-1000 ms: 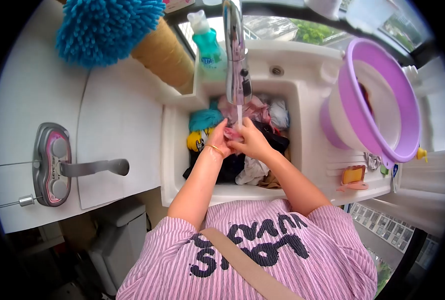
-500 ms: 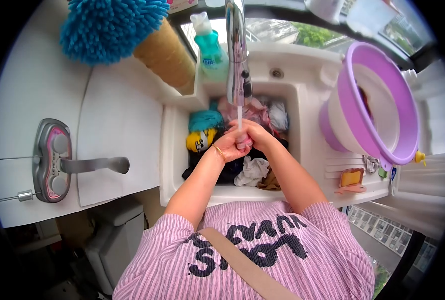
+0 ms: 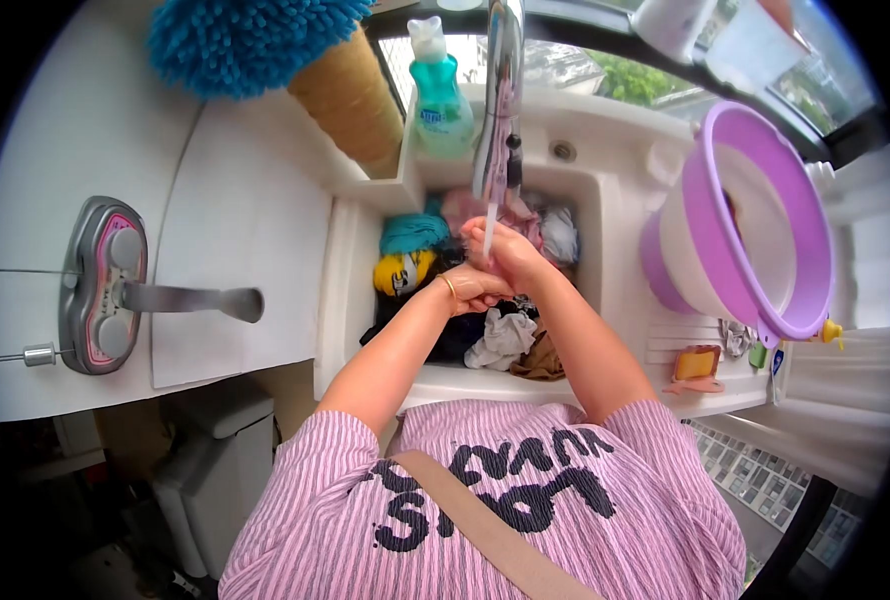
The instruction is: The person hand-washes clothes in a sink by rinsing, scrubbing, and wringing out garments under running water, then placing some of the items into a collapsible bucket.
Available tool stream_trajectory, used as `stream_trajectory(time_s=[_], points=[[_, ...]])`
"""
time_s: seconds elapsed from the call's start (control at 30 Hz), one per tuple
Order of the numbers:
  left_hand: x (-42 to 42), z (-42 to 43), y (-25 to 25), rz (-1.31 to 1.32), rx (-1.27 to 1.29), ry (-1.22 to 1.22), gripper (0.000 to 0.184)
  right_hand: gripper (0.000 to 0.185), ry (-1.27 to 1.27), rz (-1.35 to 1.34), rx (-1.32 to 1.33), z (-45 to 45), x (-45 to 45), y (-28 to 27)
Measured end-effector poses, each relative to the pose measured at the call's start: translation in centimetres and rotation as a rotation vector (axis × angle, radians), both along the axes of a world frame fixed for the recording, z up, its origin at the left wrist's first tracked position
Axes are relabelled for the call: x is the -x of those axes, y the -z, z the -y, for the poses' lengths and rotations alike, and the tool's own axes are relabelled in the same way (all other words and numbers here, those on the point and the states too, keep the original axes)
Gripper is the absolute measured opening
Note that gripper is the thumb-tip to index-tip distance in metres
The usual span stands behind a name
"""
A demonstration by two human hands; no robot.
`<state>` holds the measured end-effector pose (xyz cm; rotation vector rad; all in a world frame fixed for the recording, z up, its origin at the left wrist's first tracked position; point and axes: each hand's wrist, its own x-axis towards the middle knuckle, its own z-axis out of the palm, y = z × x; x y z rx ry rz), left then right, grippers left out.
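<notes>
Clothes point(image 3: 452, 343) lay in a heap inside the white sink point(image 3: 343, 310), under a tap point(image 3: 503, 100) that was running. A turquoise cloth point(image 3: 412, 234) sat by the left wall, just above a yellow cloth point(image 3: 400, 272) with black markings. Nearer the person, a crumpled white cloth point(image 3: 502, 340) lay beside a brown cloth point(image 3: 539, 361).

Both hands were over the heap and touched each other. The right hand point(image 3: 510, 257) was under the stream of water point(image 3: 490, 228), which fell onto it near the fingers. The left hand point(image 3: 473, 288) pressed against the right from below, its fingers bent, with a thin bracelet point(image 3: 448, 289) round that wrist. Whether either grip was open or closed on something could not be told, since the hands overlapped.

A bottle of green liquid point(image 3: 441, 110) stood at the back left corner, near the tap. To the right of the sink stood a purple and white bucket point(image 3: 670, 235), and nearer the person lay an orange bar of soap point(image 3: 699, 362). On the worktop point(image 3: 245, 250) to the left was a grey gadget with a handle point(image 3: 105, 285).
</notes>
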<state>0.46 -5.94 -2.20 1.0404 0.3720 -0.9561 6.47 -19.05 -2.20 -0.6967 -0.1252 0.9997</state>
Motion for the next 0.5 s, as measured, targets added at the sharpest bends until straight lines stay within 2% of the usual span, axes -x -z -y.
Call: stream_trajectory(time_s=[0.07, 0.1, 0.17, 0.2, 0.23, 0.3, 0.33, 0.37, 0.43, 0.47, 0.5], points=[[-0.1, 1.2, 1.8, 0.110, -0.172, 0.048, 0.016, 0.016, 0.142, -0.025, 0.327, 0.1, 0.6, -1.9], [-0.1, 2.2, 2.0, 0.134, -0.249, 0.053, 0.018, 0.016, 0.146, -0.020, 0.329, 0.4, 0.5, -1.4], [0.2, 4.0, 2.4, 0.892, -0.715, 0.022, 0.019, 0.012, 0.307, 0.019, 0.481, 0.7, 0.4, -0.5], [0.1, 4.6, 3.0, 0.995, -0.815, 0.077, 0.026, 0.013, 0.421, 0.071, 0.534, 0.8, 0.9, 0.1], [0.1, 5.2, 3.6, 1.097, -0.921, 0.126, 0.033, 0.013, 0.424, 0.073, 0.540, 1.1, 1.3, 0.7], [1.6, 6.5, -0.8, 0.650, -1.178, 0.164, 0.047, 0.014, 0.699, 0.239, 0.743, 1.4, 1.7, 4.0], [1.6, 6.6, 0.0, 0.719, -1.246, 0.347, 0.051, 0.016, 0.734, 0.231, 0.826, 2.1, 1.8, 5.8], [1.6, 6.8, 1.2, 0.724, -1.240, 0.347, 0.051, 0.016, 0.738, 0.234, 0.831, 2.4, 2.3, 6.3], [2.1, 7.1, 3.4, 0.974, -1.318, 0.537, 0.056, 0.020, 0.865, 0.122, 0.980, 2.8, 3.5, 7.1], [2.7, 7.0, 3.6, 1.130, -1.390, 0.530, 0.060, 0.023, 0.873, -0.005, 0.905, 3.0, 3.5, 8.1], [3.0, 7.0, 4.5, 1.135, -1.390, 0.526, 0.060, 0.023, 0.877, -0.001, 0.905, 3.3, 3.8, 7.6]])
